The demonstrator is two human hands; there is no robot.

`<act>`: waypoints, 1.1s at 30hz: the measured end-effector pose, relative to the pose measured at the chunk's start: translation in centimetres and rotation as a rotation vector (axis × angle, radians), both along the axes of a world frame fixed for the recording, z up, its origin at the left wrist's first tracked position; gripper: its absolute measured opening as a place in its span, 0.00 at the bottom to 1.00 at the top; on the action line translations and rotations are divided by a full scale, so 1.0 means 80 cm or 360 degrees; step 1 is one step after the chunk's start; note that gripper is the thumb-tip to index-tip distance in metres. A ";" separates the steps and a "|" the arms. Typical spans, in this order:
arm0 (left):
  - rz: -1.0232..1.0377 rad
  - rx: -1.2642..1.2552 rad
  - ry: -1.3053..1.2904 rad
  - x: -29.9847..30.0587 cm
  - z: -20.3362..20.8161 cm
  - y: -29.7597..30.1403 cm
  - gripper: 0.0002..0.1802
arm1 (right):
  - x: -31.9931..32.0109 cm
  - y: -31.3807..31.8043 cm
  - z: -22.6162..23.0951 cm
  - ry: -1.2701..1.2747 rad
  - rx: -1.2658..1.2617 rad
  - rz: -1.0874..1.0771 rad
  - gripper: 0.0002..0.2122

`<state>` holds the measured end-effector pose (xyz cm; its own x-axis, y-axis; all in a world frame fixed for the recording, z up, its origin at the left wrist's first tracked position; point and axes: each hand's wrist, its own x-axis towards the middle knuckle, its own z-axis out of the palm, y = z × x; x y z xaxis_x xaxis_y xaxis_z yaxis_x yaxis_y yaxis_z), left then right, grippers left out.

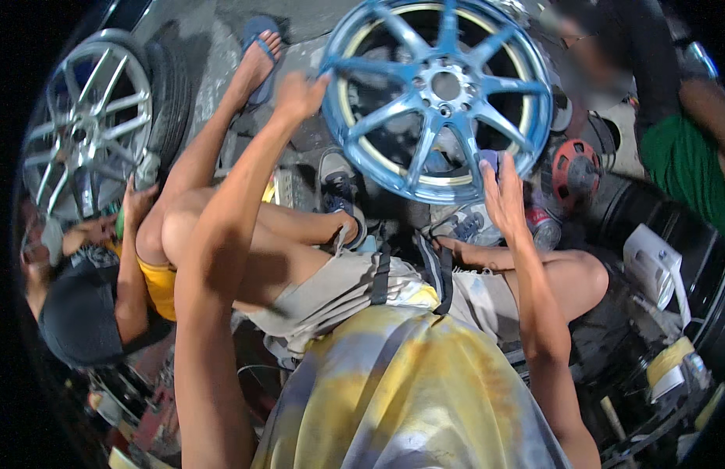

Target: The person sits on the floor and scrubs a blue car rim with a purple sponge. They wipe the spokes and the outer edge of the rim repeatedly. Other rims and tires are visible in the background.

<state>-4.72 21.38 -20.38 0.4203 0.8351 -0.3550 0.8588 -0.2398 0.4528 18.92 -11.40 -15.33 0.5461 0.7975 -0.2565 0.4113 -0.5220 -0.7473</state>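
Note:
A blue multi-spoke wheel rim with a pale inner ring and a bare metal hub is held up in front of me. At its left edge, my left hand is closed, its fingertips partly hidden at the rim's lip. My right hand is at the lower right edge, pressing a small purple pad against the rim near a spoke end. The pad is mostly covered by the fingers, so its exact kind is unclear.
On the left, a co-worker in a dark cap handles a silver wheel rim beside a tire. Another person in green shorts is at the right. Nearby are a red slotted disc, a plastic bottle and a white box.

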 end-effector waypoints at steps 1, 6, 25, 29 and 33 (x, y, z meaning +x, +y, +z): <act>-0.0029 0.0146 -0.0020 0.008 -0.009 0.018 0.34 | -0.007 0.001 0.001 0.0040 0.0042 0.0046 0.10; 0.0571 0.0219 -0.0470 0.056 -0.049 -0.005 0.31 | -0.011 0.042 0.013 -0.0198 0.0091 0.0171 0.07; 0.0627 0.0202 -0.0587 0.072 -0.026 -0.035 0.25 | -0.031 0.179 0.011 -0.0343 0.0029 0.2223 0.14; 0.0630 0.0177 -0.0559 0.070 -0.025 -0.032 0.25 | -0.037 0.186 0.011 -0.0399 -0.0168 0.2284 0.14; 0.0636 0.0150 -0.0577 0.068 -0.026 -0.036 0.25 | -0.060 0.182 0.028 -0.0361 -0.0199 0.2262 0.11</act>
<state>0.74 18.52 -22.49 0.1452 0.9760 -0.1624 0.6844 0.0195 0.7289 14.09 3.12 -13.08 -0.6374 0.6696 -0.3812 0.7298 0.3660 -0.5775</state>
